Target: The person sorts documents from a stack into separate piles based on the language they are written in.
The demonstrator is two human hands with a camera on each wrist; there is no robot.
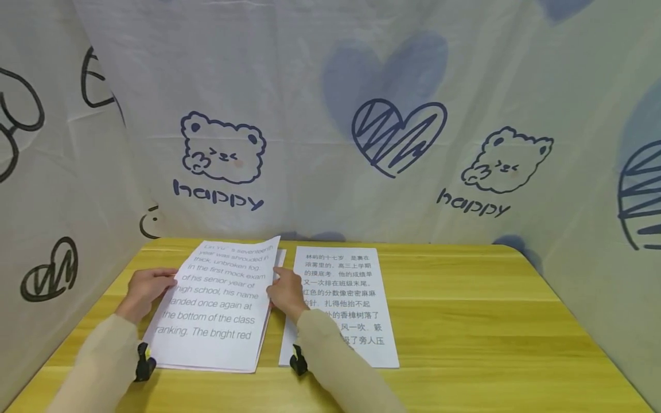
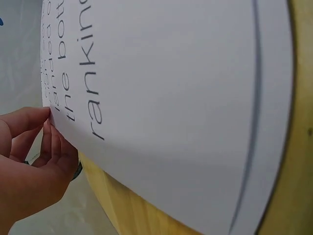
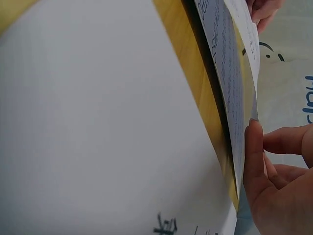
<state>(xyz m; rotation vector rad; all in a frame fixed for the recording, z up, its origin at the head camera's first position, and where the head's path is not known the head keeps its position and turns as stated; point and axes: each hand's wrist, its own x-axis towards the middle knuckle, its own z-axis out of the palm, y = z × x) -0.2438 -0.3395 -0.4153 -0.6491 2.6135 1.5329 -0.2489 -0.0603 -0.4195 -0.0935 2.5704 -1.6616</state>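
Note:
A sheet of paper printed in large English text (image 1: 217,298) is held at both sides, its upper right corner curling up off the sheets beneath. My left hand (image 1: 147,291) pinches the left edge; thumb and fingertip meet at the paper in the left wrist view. On the right edge, my right hand (image 1: 288,291) pinches the same sheet between thumb and finger. Below it, another printed sheet (image 3: 227,63) shows in the right wrist view, with a gap between the two. Under my right forearm lies a paper with Chinese text (image 1: 341,269), partly covered by the sleeve.
Both papers lie on a yellow wood-grain table (image 1: 465,321). A white cloth (image 1: 310,189) with hearts, bear faces and the word happy hangs behind the table and at its sides. Each wrist wears a black strap (image 1: 144,362).

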